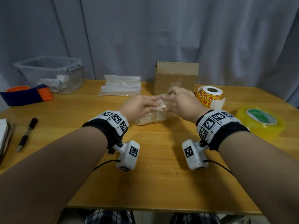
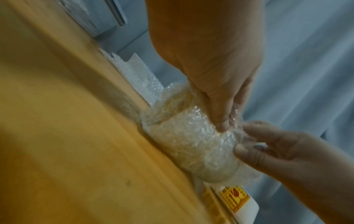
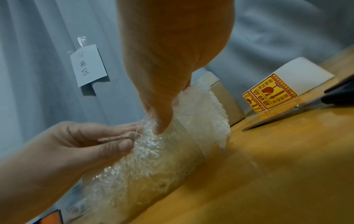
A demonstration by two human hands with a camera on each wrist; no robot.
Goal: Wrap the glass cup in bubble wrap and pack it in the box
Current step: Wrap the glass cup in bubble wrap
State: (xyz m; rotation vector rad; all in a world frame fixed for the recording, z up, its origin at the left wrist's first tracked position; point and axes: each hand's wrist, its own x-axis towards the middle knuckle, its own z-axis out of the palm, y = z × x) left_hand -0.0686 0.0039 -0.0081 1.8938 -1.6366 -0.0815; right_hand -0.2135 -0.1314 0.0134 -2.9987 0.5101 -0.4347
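Note:
The glass cup lies on its side at the table's middle, rolled in bubble wrap (image 1: 152,117); only its round outline shows through the wrap (image 2: 187,145). My left hand (image 1: 153,104) and right hand (image 1: 169,101) meet on top of the bundle (image 3: 153,166). In the right wrist view my left hand (image 3: 126,139) pinches the wrap's edge between thumb and fingers. The left wrist view has my right hand (image 2: 247,142) pinching the wrap too. The brown cardboard box (image 1: 176,78) stands just behind the hands.
Spare bubble wrap sheets (image 1: 120,85) lie at the back centre. A clear plastic tub (image 1: 51,73) and an orange-and-blue holder (image 1: 27,95) sit back left, a pen (image 1: 27,134) at the left. A fragile-sticker roll (image 1: 209,96) and a yellow tape roll (image 1: 260,121) sit right.

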